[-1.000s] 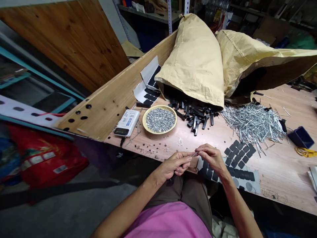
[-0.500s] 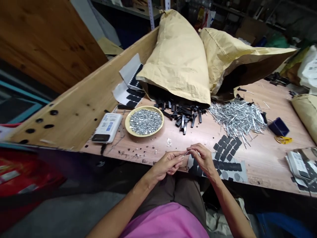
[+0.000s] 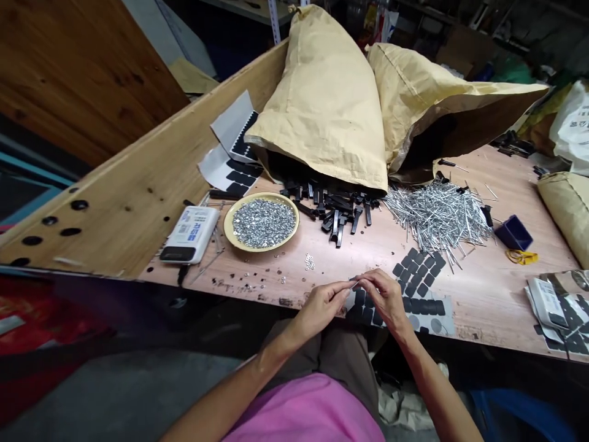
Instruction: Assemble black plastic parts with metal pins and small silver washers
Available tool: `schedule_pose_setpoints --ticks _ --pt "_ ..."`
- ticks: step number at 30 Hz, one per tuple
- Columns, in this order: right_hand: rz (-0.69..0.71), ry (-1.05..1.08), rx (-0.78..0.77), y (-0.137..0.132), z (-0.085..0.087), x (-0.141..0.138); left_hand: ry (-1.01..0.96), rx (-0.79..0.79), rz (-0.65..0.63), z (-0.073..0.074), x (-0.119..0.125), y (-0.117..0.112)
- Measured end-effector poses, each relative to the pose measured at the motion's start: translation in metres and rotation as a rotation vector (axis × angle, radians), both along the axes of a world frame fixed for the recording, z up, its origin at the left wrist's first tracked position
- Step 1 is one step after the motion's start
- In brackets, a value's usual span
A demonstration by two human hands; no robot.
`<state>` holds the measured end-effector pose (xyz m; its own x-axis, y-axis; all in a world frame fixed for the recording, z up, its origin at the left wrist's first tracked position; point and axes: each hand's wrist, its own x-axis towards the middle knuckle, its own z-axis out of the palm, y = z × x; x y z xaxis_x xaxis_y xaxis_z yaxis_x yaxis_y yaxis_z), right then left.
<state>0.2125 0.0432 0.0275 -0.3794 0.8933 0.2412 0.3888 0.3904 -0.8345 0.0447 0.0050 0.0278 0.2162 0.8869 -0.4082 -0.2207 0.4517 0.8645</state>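
Left hand [image 3: 321, 309] has turned, mostly hiding a rod [image 3: 354, 285].

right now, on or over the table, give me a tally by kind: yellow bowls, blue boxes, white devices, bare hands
Yellow bowl: 1
Blue box: 1
White devices: 2
Bare hands: 2
Total: 6

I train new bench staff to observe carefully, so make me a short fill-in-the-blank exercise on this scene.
1. The rubber bands beside the dark blue box are ____.
2. In this view, the bowl lies to the ____ of the metal pin pile.
3. The hand over the black pads is the person's ____ one.
4. Directly behind the black parts and pin pile, ____ large paper sacks lie side by side.

Missing words: yellow; left; right; two.
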Motion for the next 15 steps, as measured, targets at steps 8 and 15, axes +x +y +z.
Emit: schedule_pose_setpoints --ticks 8,15 --pt "-0.197 0.143 -0.087 -0.018 0.000 -0.010 0.373 0.280 -0.004 -0.008 0.006 -0.008" --pt "-0.256 0.322 -0.219 -0.022 0.003 -0.009 0.522 0.505 0.134 -0.010 0.014 -0.012"
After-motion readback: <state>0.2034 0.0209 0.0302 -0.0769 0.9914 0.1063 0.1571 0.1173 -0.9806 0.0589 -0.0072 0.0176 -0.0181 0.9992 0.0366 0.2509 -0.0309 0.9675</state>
